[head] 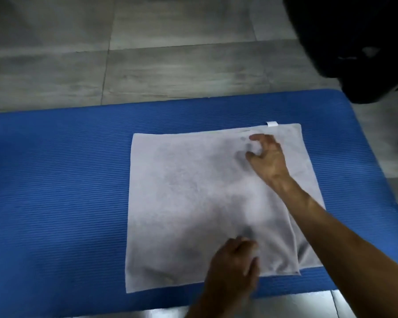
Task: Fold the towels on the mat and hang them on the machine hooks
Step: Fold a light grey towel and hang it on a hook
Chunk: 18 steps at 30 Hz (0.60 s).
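Towel: a pale grey, roughly square terry towel (193, 203) lies spread flat on the mat, right of the mat's middle, its near edge close to the mat's near edge.
Loop: a small white fabric hanging loop (271, 124) sticks out from the towel's far edge, near the far right corner.
Fold: along the towel's right side a strip of the cloth is doubled over, with a crease running from under the right forearm down to the near right corner.
Mat: a blue ribbed foam exercise mat (55, 180) runs left to right across the floor, under the towel.
Right hand: the right hand (268, 157) reaches from the near right across the towel to just short of the far right corner, close to the loop; fingers and thumb are loosely curved and spread, tips at the cloth, nothing held between them.
Left hand: the left hand (233, 267) rests on the towel's near edge, right of its middle; the fingers are curled down onto the cloth, but whether they pinch it cannot be told.
Floor: grey stone-look tiles (170, 65) lie beyond the mat.
Dark shape: a blurred black object (354, 42) fills the far right corner; what it is cannot be told.
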Each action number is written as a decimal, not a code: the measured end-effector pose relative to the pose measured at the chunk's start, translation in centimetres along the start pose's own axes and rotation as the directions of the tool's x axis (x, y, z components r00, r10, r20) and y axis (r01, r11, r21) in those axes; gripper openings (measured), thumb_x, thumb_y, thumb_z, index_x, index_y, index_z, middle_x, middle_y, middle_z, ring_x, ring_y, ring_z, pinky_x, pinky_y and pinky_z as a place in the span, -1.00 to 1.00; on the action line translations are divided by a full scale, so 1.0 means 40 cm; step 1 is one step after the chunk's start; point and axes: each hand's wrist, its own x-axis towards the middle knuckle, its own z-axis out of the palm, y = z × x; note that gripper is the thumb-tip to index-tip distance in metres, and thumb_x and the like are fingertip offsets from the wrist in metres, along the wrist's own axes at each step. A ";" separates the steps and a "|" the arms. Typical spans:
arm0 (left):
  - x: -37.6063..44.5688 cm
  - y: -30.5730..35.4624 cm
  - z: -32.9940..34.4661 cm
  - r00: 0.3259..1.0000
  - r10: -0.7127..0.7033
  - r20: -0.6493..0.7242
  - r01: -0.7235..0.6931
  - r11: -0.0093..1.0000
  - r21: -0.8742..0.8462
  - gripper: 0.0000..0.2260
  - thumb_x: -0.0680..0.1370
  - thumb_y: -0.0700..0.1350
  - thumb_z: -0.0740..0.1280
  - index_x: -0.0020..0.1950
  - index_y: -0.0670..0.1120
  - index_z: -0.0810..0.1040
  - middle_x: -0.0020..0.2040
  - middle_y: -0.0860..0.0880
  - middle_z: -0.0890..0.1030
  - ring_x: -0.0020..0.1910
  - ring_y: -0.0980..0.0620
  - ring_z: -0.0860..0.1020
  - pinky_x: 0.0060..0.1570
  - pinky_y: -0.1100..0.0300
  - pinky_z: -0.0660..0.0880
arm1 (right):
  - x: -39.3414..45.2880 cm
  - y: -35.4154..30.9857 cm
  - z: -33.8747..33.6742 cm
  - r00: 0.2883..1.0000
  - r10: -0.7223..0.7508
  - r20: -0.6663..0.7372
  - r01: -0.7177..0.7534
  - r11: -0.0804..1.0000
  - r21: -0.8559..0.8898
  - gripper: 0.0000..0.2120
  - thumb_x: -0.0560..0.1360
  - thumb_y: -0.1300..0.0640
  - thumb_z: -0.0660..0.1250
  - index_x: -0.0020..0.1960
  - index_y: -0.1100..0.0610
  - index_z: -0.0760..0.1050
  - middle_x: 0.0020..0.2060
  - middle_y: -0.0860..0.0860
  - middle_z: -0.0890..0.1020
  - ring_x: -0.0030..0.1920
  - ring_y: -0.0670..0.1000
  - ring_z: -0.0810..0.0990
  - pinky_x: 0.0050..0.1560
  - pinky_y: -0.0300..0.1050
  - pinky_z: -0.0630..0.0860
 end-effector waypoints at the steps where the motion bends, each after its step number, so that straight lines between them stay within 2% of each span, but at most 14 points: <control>1: -0.020 -0.051 -0.027 0.995 -0.052 -0.087 0.057 0.997 0.050 -0.83 0.52 -0.08 0.28 0.08 -0.01 0.58 0.00 0.02 0.60 -0.05 0.04 0.55 0.00 0.19 0.51 | -0.021 -0.020 0.035 0.998 -0.068 0.012 0.068 0.997 -0.022 -0.68 0.44 0.16 0.37 0.19 0.06 0.54 0.14 -0.01 0.60 0.09 0.11 0.58 0.18 0.03 0.51; 4: -0.125 -0.217 -0.134 0.905 -0.291 -0.309 0.364 0.907 0.212 -0.81 0.48 -0.14 0.23 -0.05 -0.06 0.63 -0.08 -0.04 0.60 -0.17 -0.05 0.54 -0.15 0.05 0.54 | -0.099 -0.120 0.166 0.960 -0.212 0.182 0.222 0.974 -0.037 -0.80 0.46 0.16 0.30 0.07 0.03 0.56 -0.09 -0.06 0.67 -0.08 0.06 0.62 0.00 -0.08 0.56; 5: -0.169 -0.265 -0.169 0.856 -0.386 -0.343 0.475 0.849 0.233 -0.78 0.46 -0.12 0.20 -0.07 -0.07 0.64 -0.04 -0.08 0.60 -0.18 -0.12 0.54 -0.19 -0.01 0.53 | -0.126 -0.164 0.217 0.942 -0.240 0.236 0.262 0.963 -0.064 -0.83 0.48 0.13 0.28 0.04 0.02 0.56 -0.11 -0.05 0.68 -0.09 0.06 0.63 -0.06 -0.12 0.55; 7: -0.249 -0.328 -0.221 0.768 -0.534 -0.354 0.622 0.752 0.215 -0.71 0.43 -0.03 0.18 0.01 -0.06 0.62 0.08 -0.13 0.57 -0.12 -0.20 0.52 -0.15 -0.03 0.47 | -0.166 -0.250 0.315 0.904 -0.287 0.318 0.357 0.915 -0.189 -0.83 0.51 0.04 0.22 -0.01 0.06 0.55 -0.13 0.01 0.69 -0.08 0.10 0.64 -0.17 -0.16 0.45; 9: -0.297 -0.337 -0.245 0.682 -0.651 -0.332 0.705 0.707 0.061 -0.64 0.43 0.09 0.21 0.16 0.00 0.52 0.12 -0.06 0.51 -0.06 -0.11 0.50 -0.05 0.04 0.40 | -0.197 -0.334 0.400 0.869 -0.284 0.404 0.411 0.869 -0.274 -0.69 0.55 -0.08 0.17 -0.04 0.11 0.56 -0.11 0.07 0.68 -0.05 0.13 0.63 -0.19 -0.13 0.38; 10: -0.308 -0.332 -0.254 0.619 -0.716 -0.324 0.745 0.666 -0.049 -0.61 0.42 0.12 0.27 0.21 0.04 0.47 0.10 0.00 0.50 -0.06 -0.04 0.50 -0.03 0.08 0.39 | -0.210 -0.372 0.441 0.856 -0.270 0.440 0.423 0.855 -0.299 -0.64 0.55 -0.13 0.16 -0.06 0.13 0.57 -0.10 0.09 0.68 -0.03 0.13 0.63 -0.18 -0.12 0.36; 12: -0.312 -0.330 -0.258 0.471 -0.839 -0.272 0.809 0.534 -0.245 -0.64 0.42 0.05 0.44 0.17 0.09 0.45 0.00 0.05 0.55 -0.06 0.00 0.55 -0.04 0.13 0.43 | -0.226 -0.428 0.511 0.841 -0.238 0.485 0.439 0.825 -0.356 -0.71 0.56 -0.09 0.18 -0.09 0.09 0.52 -0.06 0.07 0.67 0.00 0.10 0.63 -0.18 -0.14 0.33; 13: -0.310 -0.331 -0.260 0.426 -0.873 -0.235 0.832 0.481 -0.276 -0.69 0.41 -0.02 0.49 0.08 0.07 0.49 -0.06 0.03 0.58 -0.06 -0.03 0.58 -0.03 0.13 0.44 | -0.228 -0.446 0.539 0.839 -0.227 0.495 0.444 0.812 -0.380 -0.81 0.56 -0.03 0.20 -0.12 0.06 0.47 -0.04 0.04 0.66 0.01 0.08 0.64 -0.20 -0.15 0.34; 15: -0.314 -0.340 -0.266 0.426 -0.881 -0.204 0.856 0.466 -0.223 -0.83 0.42 -0.07 0.49 -0.11 0.02 0.51 -0.14 -0.01 0.57 -0.06 -0.08 0.58 -0.05 0.15 0.41 | -0.230 -0.468 0.572 0.838 -0.214 0.503 0.446 0.799 -0.404 -0.88 0.55 0.03 0.25 -0.11 0.06 0.46 -0.04 0.03 0.65 0.01 0.06 0.64 -0.21 -0.17 0.38; 17: -0.326 -0.341 -0.286 0.439 -0.876 -0.202 0.847 0.478 -0.233 -0.79 0.46 -0.11 0.46 -0.22 0.08 0.44 -0.22 -0.02 0.55 -0.14 -0.04 0.57 -0.10 0.15 0.38 | -0.231 -0.481 0.585 0.835 -0.221 0.504 0.450 0.802 -0.393 -0.83 0.55 0.04 0.25 -0.04 0.12 0.55 -0.02 0.05 0.66 0.02 0.09 0.64 -0.15 -0.15 0.44; 18: -0.337 -0.345 -0.298 0.458 -0.859 -0.230 0.832 0.505 -0.230 -0.76 0.47 -0.13 0.45 -0.23 0.09 0.41 -0.27 -0.01 0.53 -0.22 0.05 0.56 -0.15 0.17 0.39 | -0.233 -0.488 0.588 0.828 -0.242 0.506 0.455 0.817 -0.354 -0.80 0.55 0.05 0.23 -0.03 0.15 0.57 -0.02 0.07 0.66 0.03 0.11 0.63 -0.11 -0.12 0.48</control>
